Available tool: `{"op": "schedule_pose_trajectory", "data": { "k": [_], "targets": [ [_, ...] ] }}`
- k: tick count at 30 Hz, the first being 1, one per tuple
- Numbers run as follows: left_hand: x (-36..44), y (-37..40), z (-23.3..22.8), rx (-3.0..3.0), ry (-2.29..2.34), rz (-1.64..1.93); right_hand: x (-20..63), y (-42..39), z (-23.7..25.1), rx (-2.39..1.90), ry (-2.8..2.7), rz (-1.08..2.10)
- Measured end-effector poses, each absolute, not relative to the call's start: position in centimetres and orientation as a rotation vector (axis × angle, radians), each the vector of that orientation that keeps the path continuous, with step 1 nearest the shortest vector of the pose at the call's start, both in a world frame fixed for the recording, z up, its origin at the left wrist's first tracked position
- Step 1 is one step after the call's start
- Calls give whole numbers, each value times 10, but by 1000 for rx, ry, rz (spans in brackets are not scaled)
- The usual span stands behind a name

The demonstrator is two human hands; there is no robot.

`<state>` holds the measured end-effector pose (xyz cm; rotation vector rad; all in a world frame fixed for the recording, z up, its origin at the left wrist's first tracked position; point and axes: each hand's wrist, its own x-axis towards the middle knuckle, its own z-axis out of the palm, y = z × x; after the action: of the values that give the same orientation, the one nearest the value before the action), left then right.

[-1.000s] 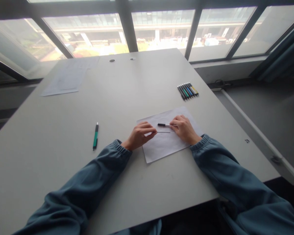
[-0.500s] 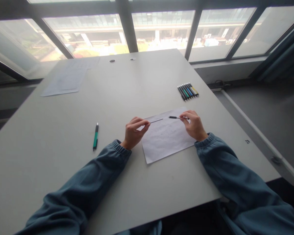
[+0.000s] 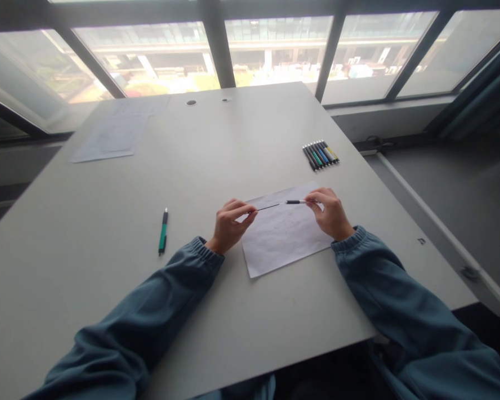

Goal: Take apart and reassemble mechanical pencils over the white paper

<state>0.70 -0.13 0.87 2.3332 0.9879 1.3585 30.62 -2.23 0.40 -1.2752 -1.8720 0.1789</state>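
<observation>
Over the sheet of paper [image 3: 285,239], my left hand [image 3: 232,223] pinches a thin dark pen refill [image 3: 269,207] that points right. My right hand [image 3: 328,213] is closed on a pen barrel [image 3: 294,202] with a black grip and a light body, its grip end facing left. The refill's far end is at or very near the barrel's left end; whether it is inside, I cannot tell. Part of the barrel is hidden behind my right fingers. To the left of my left hand lies a green pen [image 3: 163,232] with black ends.
A row of several pens [image 3: 321,155] in different colours lies beyond my right hand. Papers [image 3: 112,136] rest on the table's far left. Two round fittings [image 3: 191,103] sit near the back edge of the white table [image 3: 216,150], below the windows. A small dark mark [image 3: 421,241] is at the right edge.
My left hand has moved slightly right, bringing the refill's end up to the pen barrel and closing the gap between them. The right hand has barely moved.
</observation>
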Motion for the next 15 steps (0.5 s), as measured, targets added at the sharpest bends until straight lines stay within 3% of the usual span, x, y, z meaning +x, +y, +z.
{"op": "schedule_pose_trajectory", "data": {
  "k": [15],
  "targets": [
    [8,-1,5,2526,903,1202,283,-35,5,-1223,-2059,177]
  ]
}}
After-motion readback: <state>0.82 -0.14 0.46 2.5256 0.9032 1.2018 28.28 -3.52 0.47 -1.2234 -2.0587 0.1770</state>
